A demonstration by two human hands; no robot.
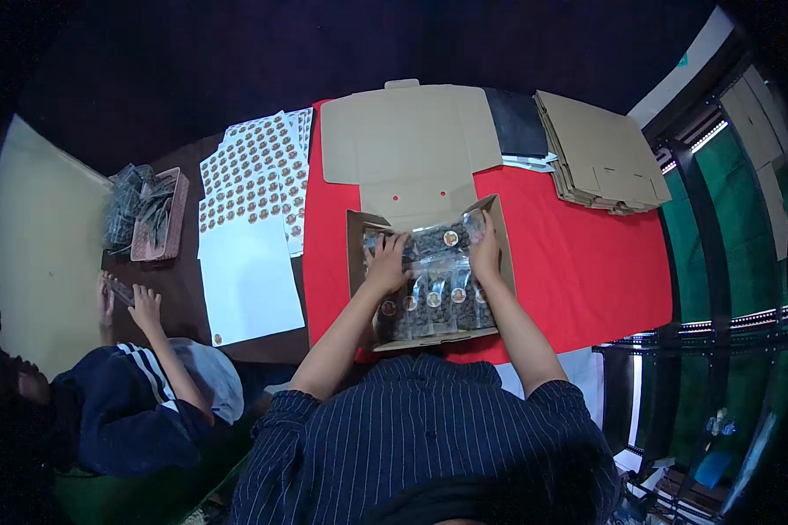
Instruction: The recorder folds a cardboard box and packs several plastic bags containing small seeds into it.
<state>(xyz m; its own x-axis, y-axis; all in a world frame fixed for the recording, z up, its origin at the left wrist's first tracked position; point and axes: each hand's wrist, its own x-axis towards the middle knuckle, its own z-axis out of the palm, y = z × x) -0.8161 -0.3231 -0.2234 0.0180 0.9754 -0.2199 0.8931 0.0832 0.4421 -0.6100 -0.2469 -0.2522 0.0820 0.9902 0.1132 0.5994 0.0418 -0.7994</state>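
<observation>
An open cardboard box (507, 252) stands before me with its lid (410, 134) folded back. Inside, several clear pouches (435, 315) of dark pieces stand in a row, each with a round sticker. Across the back of the box lies another such pouch (433, 237), its sticker facing up. My right hand (485, 252) grips that pouch's right end, near the box's right wall. Over the left part of the same pouch rests my left hand (386, 266), fingers pointing away from me; whether they pinch the film is hidden.
A red cloth (578, 262) covers the table under the box. Folded cardboard boxes (597, 151) are stacked at right, by a dark flat item (515, 123). Sticker sheets (249, 262) lie left. Beyond them are a pink basket (174, 216) of pouches and a co-worker's hand (146, 308).
</observation>
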